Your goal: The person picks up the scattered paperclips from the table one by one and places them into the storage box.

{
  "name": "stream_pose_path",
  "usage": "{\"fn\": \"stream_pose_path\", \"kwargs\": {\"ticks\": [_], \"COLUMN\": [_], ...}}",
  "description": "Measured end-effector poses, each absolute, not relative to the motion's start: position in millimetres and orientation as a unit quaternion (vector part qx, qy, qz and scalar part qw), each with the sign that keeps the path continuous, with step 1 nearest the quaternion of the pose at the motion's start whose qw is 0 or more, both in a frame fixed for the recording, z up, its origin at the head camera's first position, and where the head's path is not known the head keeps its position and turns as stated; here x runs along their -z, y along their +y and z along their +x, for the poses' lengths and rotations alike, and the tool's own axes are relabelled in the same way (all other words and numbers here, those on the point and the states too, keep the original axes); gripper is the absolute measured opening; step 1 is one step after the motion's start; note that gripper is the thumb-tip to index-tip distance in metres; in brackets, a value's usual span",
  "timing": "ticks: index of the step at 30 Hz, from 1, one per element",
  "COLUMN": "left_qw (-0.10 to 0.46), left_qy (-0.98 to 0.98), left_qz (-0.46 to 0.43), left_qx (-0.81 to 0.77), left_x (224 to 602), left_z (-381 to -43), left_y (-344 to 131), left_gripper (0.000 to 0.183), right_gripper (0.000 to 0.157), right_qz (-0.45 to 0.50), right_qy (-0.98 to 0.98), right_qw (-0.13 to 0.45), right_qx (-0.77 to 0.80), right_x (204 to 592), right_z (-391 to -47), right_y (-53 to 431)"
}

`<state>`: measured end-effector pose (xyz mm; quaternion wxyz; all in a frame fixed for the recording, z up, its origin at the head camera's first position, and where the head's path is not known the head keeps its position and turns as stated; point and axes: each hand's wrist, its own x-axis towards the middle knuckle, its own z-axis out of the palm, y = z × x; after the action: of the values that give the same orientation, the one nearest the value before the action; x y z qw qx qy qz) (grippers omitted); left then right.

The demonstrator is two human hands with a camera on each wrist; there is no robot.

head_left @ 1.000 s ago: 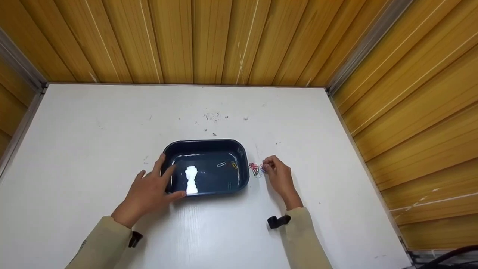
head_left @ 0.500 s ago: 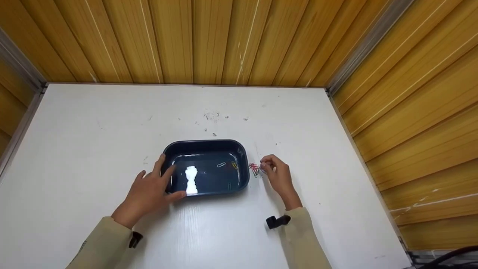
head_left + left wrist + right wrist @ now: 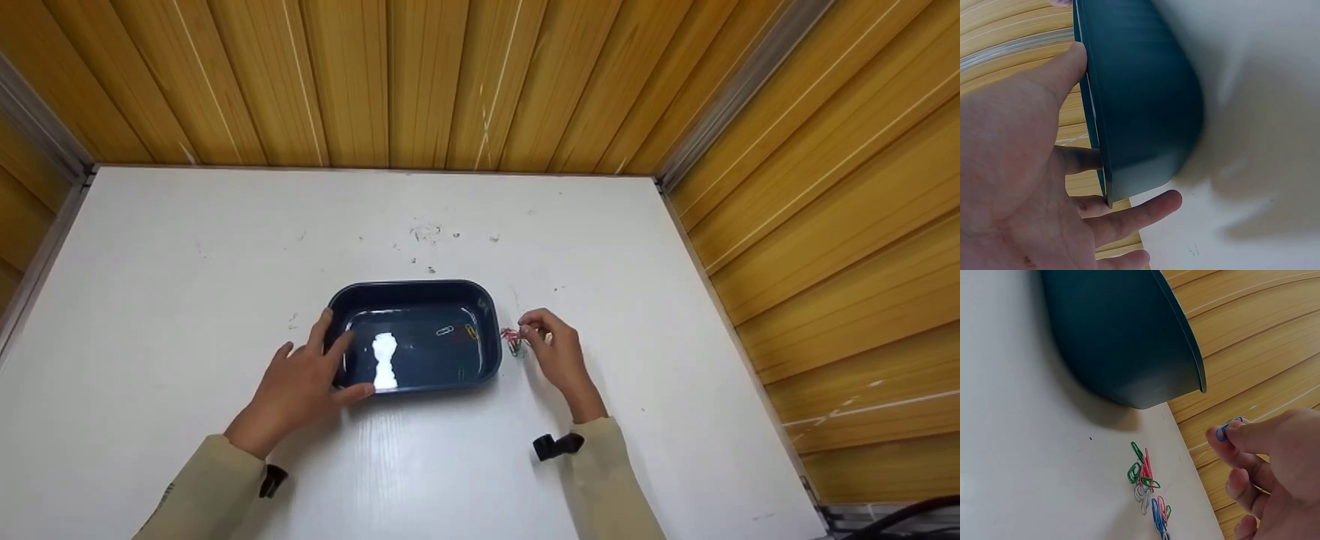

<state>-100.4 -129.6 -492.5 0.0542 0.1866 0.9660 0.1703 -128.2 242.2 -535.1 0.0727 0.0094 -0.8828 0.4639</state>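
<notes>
A dark blue rectangular tray (image 3: pixel 420 364) sits on the white table. My left hand (image 3: pixel 292 394) rests at its left end with spread fingers, the thumb along the near rim; the left wrist view has some fingers inside the rim and others outside. Inside the tray lie a white paper clip (image 3: pixel 445 331), a yellow paper clip (image 3: pixel 471 331) and a faint green one (image 3: pixel 461 373). Between thumb and index finger, my right hand (image 3: pixel 559 360) pinches a blue paper clip (image 3: pixel 1229 430), raised above the table. Below it, beside the tray, lies a small pile of coloured paper clips (image 3: pixel 1145 469).
The white table (image 3: pixel 187 262) carries a few dark scuff marks beyond the tray. Wood-patterned panels (image 3: pixel 420 82) stand at the back and sides. A black cable (image 3: pixel 907 514) shows at the lower right corner.
My right hand has shifted slightly left and up from the right side of the pile, with the blue paper clip pinched. The left hand and tray have stayed put.
</notes>
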Motion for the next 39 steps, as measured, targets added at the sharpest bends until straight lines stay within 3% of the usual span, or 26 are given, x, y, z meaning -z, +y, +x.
{"fn": "stream_pose_path", "kwargs": {"ticks": [22, 39], "left_qw": [0.045, 0.045], "left_qy": [0.967, 0.967], "left_qz": [0.192, 0.196], "left_qx": [-0.16, -0.158], "left_x": [496, 497], "left_z": [-102, -102], "left_y": [-131, -130], "left_gripper": [0.084, 0.084], "right_gripper": [0.01, 0.008], "right_qz": [0.052, 0.056], "right_qy": [-0.869, -0.874], "right_qw": [0.043, 0.065], "right_qx": [-0.49, -0.478], "right_x": [522, 508], "right_z": [-126, -126], "right_y": [228, 207]}}
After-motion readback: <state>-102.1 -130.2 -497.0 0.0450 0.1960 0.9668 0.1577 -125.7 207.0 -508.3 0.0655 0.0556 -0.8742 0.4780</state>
